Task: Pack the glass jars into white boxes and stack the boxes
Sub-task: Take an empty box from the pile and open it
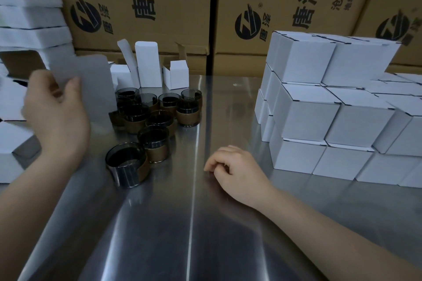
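Boxes (pixel 303 61): white. Jars (pixel 154 141): dark tinted glass, brown band. Table (pixel 182 223): silver-grey. Cartons (pixel 148 34): tan, black printed logos and characters.

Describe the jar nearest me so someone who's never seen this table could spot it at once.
On the steel table, a cluster of dark glass jars with tan bands sits left of the centre seam. The nearest jar is at the cluster's front tip. Unlike the others, it has no jar in front of it and looks largest.

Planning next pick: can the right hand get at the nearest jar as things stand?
Probably yes. The right hand is free, and only bare table lies between it and the nearest jar.
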{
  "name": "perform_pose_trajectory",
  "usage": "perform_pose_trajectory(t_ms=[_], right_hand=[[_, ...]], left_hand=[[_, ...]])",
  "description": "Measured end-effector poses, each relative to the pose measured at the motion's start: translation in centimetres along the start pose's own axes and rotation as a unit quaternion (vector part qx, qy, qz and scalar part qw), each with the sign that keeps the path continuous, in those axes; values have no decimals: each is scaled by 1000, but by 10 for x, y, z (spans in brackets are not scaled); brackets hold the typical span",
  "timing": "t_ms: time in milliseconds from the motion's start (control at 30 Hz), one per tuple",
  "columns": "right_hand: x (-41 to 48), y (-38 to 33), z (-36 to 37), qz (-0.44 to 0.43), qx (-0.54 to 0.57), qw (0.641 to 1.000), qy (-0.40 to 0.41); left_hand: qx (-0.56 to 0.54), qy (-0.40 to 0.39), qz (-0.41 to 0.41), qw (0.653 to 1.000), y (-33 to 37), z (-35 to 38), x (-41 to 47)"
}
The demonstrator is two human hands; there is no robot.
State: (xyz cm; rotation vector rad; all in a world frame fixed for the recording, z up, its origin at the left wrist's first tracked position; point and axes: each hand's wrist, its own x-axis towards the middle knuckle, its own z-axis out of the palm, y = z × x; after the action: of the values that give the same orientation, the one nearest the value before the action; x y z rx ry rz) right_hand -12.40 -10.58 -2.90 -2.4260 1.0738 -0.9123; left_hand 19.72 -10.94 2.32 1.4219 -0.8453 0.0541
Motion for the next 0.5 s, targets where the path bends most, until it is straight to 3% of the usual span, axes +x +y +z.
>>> perform_pose_trajectory(t_ms=[200,333,500], right_hand=[[-1,2,0,20,42,999,17],[-1,1,-2,56,118,990,58],[5,-8,-8,165,330,918,146]], left_hand=[[-51,-14,79,995,63,8,-31],[-160,-69,115,978,109,12,-72],[-252,-150,29,956,129,22,-117]])
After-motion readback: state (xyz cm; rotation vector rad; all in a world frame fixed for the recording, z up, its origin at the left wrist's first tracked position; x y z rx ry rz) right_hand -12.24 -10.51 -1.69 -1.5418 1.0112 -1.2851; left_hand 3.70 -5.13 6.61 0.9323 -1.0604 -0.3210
